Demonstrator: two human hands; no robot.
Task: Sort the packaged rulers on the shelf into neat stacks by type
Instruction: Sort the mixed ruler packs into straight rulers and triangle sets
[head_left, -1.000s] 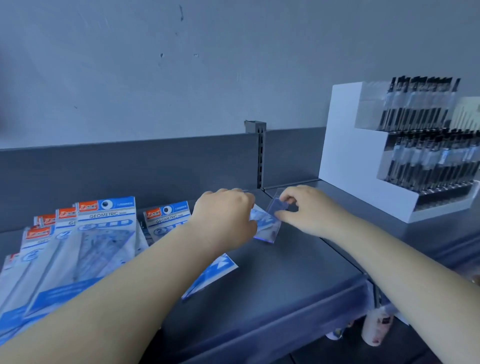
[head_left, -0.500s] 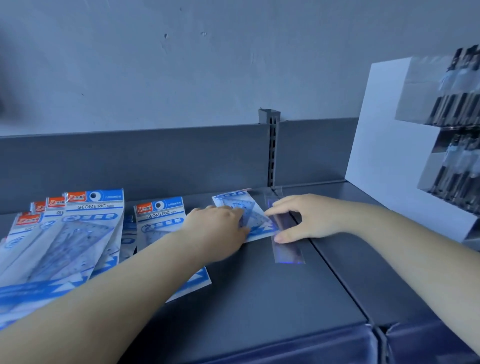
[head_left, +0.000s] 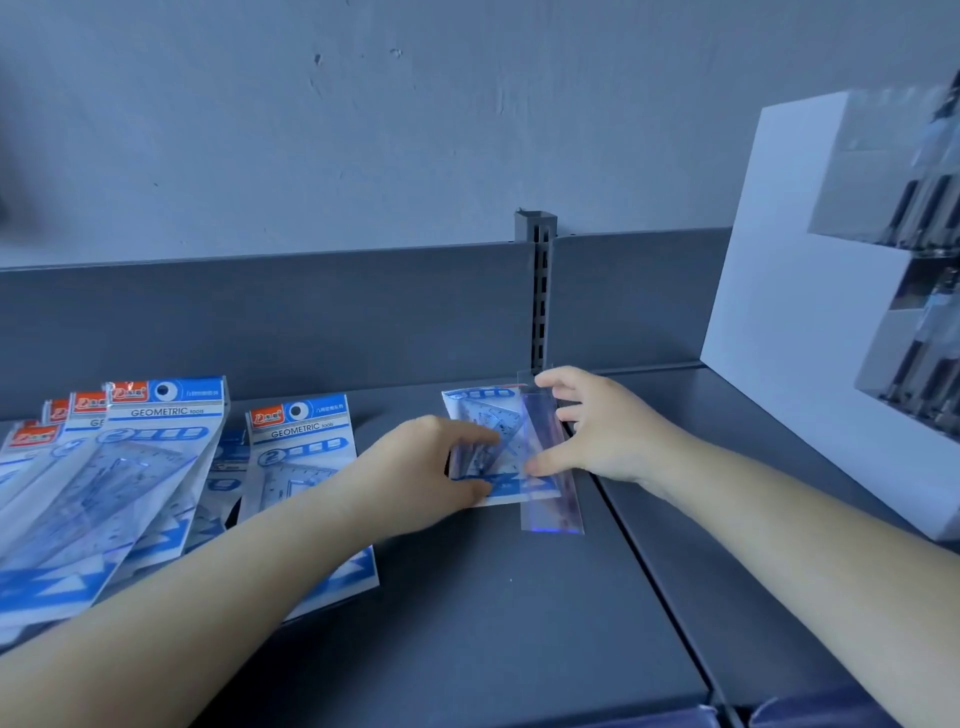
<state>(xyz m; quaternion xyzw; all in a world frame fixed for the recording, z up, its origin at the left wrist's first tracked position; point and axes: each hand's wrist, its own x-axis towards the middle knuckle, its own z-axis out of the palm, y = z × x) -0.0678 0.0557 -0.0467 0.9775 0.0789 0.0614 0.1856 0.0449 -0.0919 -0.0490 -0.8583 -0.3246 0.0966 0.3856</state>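
Note:
A small blue-and-white set-square pack (head_left: 480, 410) lies flat near the back of the grey shelf (head_left: 467, 623). My left hand (head_left: 421, 467) grips its left half, fingers curled on top and thumb at its lower edge. A narrow clear ruler sleeve (head_left: 553, 499) lies lengthwise along the pack's right edge, overlapping it. My right hand (head_left: 608, 426) rests on the sleeve, thumb pressing its middle and a fingertip touching its far end. One large "GEOMETRIC" pack (head_left: 301, 447) lies alone to the left. Several more large packs (head_left: 150, 467) fan out at the far left.
A white tiered pen display (head_left: 810, 312) stands at the right on the neighbouring shelf board. A slotted upright post (head_left: 537, 291) rises behind the sleeve. The shelf's back panel (head_left: 311, 322) runs across. A seam (head_left: 649, 571) divides the two boards.
The clear sleeve went from pinched in the air to lying flat beside the small pack. My right hand's fingers spread along it. The view moved closer and to the left.

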